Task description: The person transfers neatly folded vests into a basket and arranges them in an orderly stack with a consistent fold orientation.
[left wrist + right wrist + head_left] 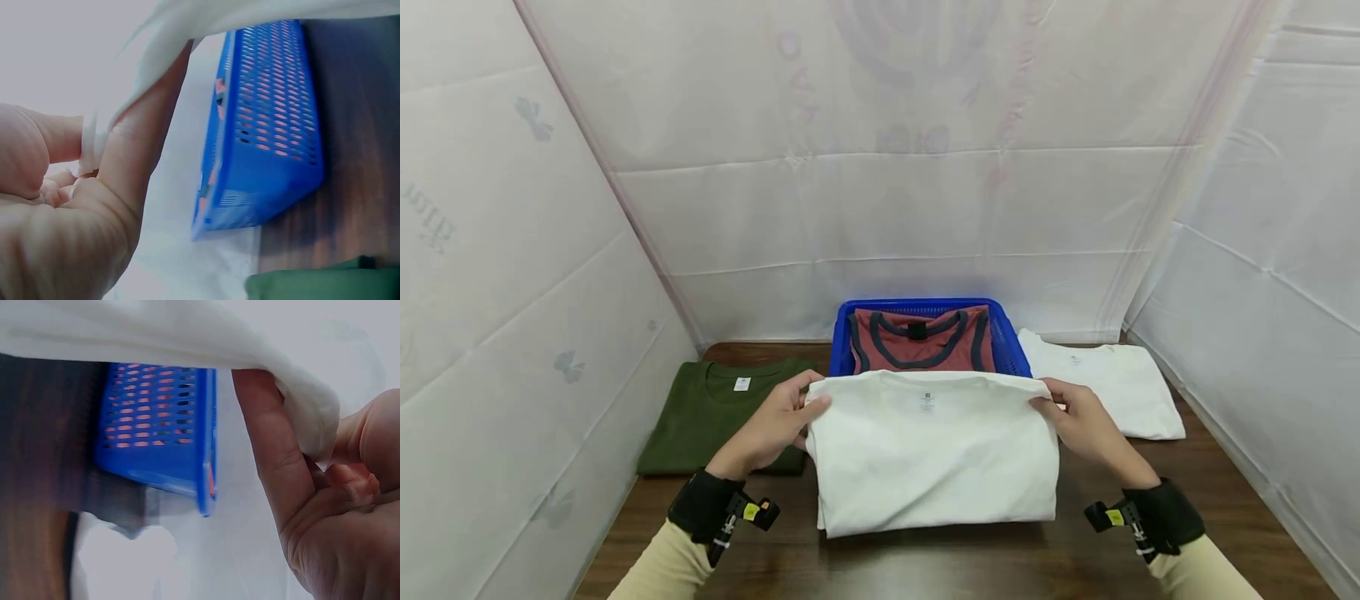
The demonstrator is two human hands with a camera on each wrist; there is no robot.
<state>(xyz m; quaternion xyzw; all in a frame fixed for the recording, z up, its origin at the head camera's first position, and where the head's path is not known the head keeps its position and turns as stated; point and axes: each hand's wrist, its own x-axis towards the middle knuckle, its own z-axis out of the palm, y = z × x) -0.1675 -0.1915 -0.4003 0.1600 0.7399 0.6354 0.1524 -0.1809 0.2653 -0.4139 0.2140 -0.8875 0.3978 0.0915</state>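
A folded white T-shirt (934, 450) is held up off the dark wooden table (940, 567) in front of me. My left hand (782, 421) pinches its upper left corner, and my right hand (1071, 417) pinches its upper right corner. The wrist views show the white cloth (187, 31) draped over my left fingers (134, 144), and the same cloth (187, 337) over my right fingers (269, 444). Behind the shirt stands a blue perforated basket (842, 337) with a folded red tank top (921, 340) in it.
A folded dark green T-shirt (700, 417) lies on the table at the left. Another folded white T-shirt (1112, 383) lies at the right behind my right hand. White fabric walls (887, 167) close in the table on three sides.
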